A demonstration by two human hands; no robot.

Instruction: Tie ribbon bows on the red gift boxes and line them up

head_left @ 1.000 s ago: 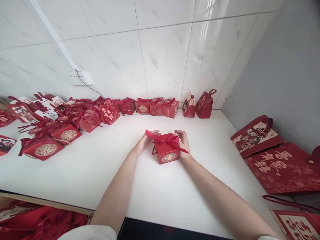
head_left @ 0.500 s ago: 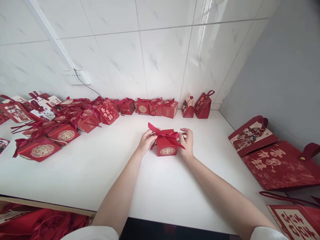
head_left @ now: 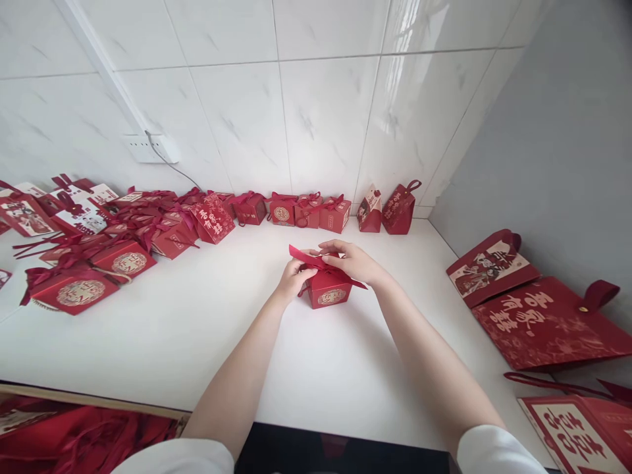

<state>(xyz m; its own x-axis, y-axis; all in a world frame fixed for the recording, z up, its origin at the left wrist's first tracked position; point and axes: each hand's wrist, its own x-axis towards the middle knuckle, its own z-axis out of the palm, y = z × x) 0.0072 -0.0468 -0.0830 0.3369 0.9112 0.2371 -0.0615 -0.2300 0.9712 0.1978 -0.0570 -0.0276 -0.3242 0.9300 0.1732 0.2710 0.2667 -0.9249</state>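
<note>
A small red gift box [head_left: 330,296] with a round gold emblem on its front stands on the white table before me. A red ribbon [head_left: 302,255] is tied in a bow across its top, with one tail sticking up to the left and another down to the right. At the box's left side, my left hand [head_left: 292,283] pinches the ribbon between thumb and fingers. My right hand [head_left: 356,262] reaches over the top from the right, its fingers closed on the ribbon near the knot. The knot itself is partly hidden by the fingers.
Several finished red boxes [head_left: 284,212] line the wall, with a crowded group [head_left: 81,289] at left. Flat red bags [head_left: 548,322] lean along the grey panel at right. Below the table's front edge, a bin [head_left: 89,438] holds red pieces. A wall socket [head_left: 148,149] has a cable.
My right hand has moved from the box's right side up over its top, onto the ribbon near the knot. The left hand stays at the left side. The box has turned slightly.
</note>
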